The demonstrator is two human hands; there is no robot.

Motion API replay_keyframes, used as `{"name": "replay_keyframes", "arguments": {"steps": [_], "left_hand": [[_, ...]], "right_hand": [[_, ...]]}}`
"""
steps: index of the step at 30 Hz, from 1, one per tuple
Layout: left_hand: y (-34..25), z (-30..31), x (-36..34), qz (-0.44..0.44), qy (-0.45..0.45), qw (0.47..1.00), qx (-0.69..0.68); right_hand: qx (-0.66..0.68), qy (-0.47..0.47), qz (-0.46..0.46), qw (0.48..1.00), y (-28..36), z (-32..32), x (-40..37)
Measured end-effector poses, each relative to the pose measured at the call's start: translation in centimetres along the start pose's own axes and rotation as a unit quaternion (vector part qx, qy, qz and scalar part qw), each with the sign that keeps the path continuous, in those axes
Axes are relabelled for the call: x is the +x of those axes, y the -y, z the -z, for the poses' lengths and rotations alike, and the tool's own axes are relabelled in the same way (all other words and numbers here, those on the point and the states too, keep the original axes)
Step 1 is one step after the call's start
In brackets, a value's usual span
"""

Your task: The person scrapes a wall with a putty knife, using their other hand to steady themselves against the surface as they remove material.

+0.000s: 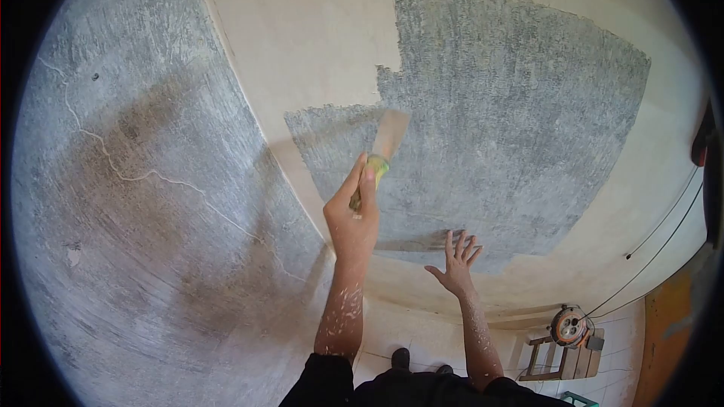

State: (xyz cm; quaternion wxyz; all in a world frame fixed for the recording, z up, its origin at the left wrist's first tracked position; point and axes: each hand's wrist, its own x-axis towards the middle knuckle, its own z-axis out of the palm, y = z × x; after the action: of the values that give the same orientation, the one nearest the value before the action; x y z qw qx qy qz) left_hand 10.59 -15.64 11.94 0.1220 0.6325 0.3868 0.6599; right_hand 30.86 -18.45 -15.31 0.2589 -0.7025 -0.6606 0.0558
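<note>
My left hand (pixel 353 200) is wrapped round the yellow-green handle of a scraper (pixel 391 132). Its flat blade points up and lies over the wall, right by the upper edge of a rough grey patch (pixel 513 120) where the pale coat is off. Lower and to the right, my right hand (pixel 455 267) has its fingers spread against the lower part of that patch. White flecks cover both forearms. Cream-coloured coating (pixel 302 38) surrounds the grey area.
On the left, a grey wall (pixel 151 181) with a pale wavy crack meets this wall at a corner. At lower right, an orange-and-black cable reel (pixel 568 325) sits on a small wooden stool (pixel 581 362). Black cables (pixel 641 260) run up from it. Below me is a tiled floor (pixel 381 339).
</note>
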Motion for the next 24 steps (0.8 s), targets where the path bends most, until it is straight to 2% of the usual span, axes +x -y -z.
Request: {"name": "replay_keyframes", "arguments": {"steps": [2, 4, 7, 8, 11, 12, 14, 15, 16, 17, 19, 20, 23, 24], "left_hand": [[-1.9, -2.1, 2.6, 0.0, -0.031, 1.0, 0.0], [-2.9, -3.3, 3.4, -0.001, -0.066, 0.998, 0.006], [-1.5, -1.9, 2.2, 0.135, 0.073, 0.988, 0.009], [0.8, -1.8, 1.0, 0.165, 0.099, 0.981, -0.023], [3.7, -0.6, -2.1, 0.241, 0.163, 0.95, -0.109], [4.0, -0.6, -2.6, 0.263, 0.185, 0.937, -0.139], [4.9, -1.0, -2.9, 0.231, 0.176, 0.945, -0.153], [5.4, -1.3, -2.8, 0.214, 0.174, 0.948, -0.161], [6.4, -1.6, -2.6, 0.146, 0.169, 0.965, -0.135], [6.7, -1.6, -2.4, 0.162, 0.187, 0.958, -0.144], [6.7, -1.7, -1.1, 0.185, 0.223, 0.943, -0.166], [7.3, -1.6, -0.5, 0.155, 0.23, 0.949, -0.149], [7.6, -1.1, 1.3, 0.132, 0.302, 0.924, -0.196], [7.9, -0.7, 1.7, 0.124, 0.287, 0.926, -0.212]], "right_hand": [[0.001, -0.005, 0.003, 1.0, 0.1, 0.0, -0.2], [0.022, -0.051, 0.001, 0.998, 2.0, 0.3, -1.1], [0.079, -0.119, 0.029, 0.989, 4.2, 2.1, -1.1], [0.108, -0.133, 0.039, 0.984, 5.1, 2.3, -1.6], [0.342, -0.101, 0.066, 0.932, 8.8, 5.2, -0.6], [0.337, -0.107, 0.078, 0.932, 10.6, 6.5, -0.2], [0.323, -0.123, 0.1, 0.933, 14.8, 8.7, 1.0], [0.295, -0.162, 0.117, 0.934, 16.1, 8.7, 2.0], [0.265, -0.202, 0.131, 0.934, 17.1, 8.5, 2.7], [0.232, -0.242, 0.142, 0.931, 18.1, 8.2, 3.4], [0.242, -0.277, 0.114, 0.923, 19.6, 8.1, 5.1], [0.247, -0.289, 0.1, 0.919, 20.3, 7.8, 5.7], [0.13, -0.407, 0.073, 0.901, 21.8, 8.2, 8.2], [0.121, -0.412, 0.051, 0.902, 22.4, 8.6, 8.3]]}}
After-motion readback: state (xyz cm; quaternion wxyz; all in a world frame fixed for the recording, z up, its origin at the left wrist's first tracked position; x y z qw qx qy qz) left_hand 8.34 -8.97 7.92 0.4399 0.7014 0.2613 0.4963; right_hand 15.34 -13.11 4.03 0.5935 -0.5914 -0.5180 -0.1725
